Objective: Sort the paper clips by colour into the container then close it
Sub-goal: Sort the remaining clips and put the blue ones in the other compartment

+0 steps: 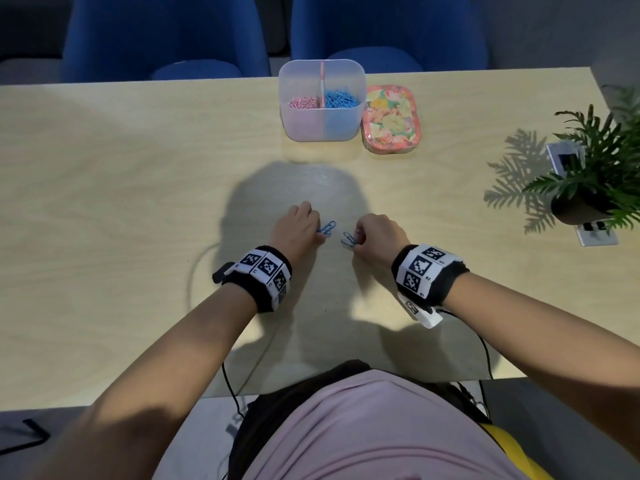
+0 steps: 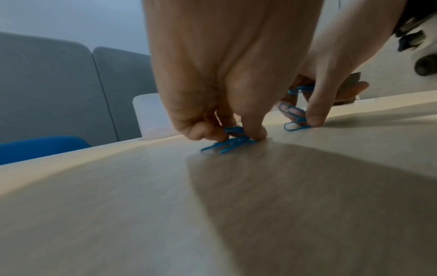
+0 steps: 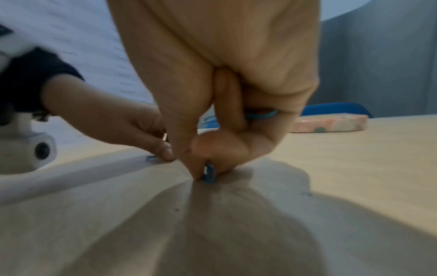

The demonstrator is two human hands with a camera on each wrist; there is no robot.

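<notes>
Left hand [image 2: 212, 78] is filling the left wrist view: thumb and fingertips [image 2: 257, 133] are pinching a small bunch of blue clips [image 2: 230, 143] against the table [image 2: 118, 205], clip ends sticking out below the fingertips. Right hand [image 3: 224, 93] is doing the same just beside it, thumb and forefinger closing on another blue bunch [image 3: 209, 174], with one more clip tucked higher up between the curled fingers (so it is already carrying some).

No pink clips are showing near the fingers; these look like the last loose ones, so the sort is probably nearly done.

The container [image 1: 322, 100] is sitting well beyond the fingertips, open, pink clips left of the divider, blue right. The floral lid [image 1: 390, 121] is lying just beside it on its right.

Risks from here:
- Thin wire lying flat on a smooth top; fingertips could slide over it and lift only part of a bunch.
- Clips are tangling, so a loose one could shake off during the carry.
- The left hand's straight path ends over the pink side; releasing early would be mixing colours.
- A clip left across the rim could be stopping the lid from seating.
</notes>
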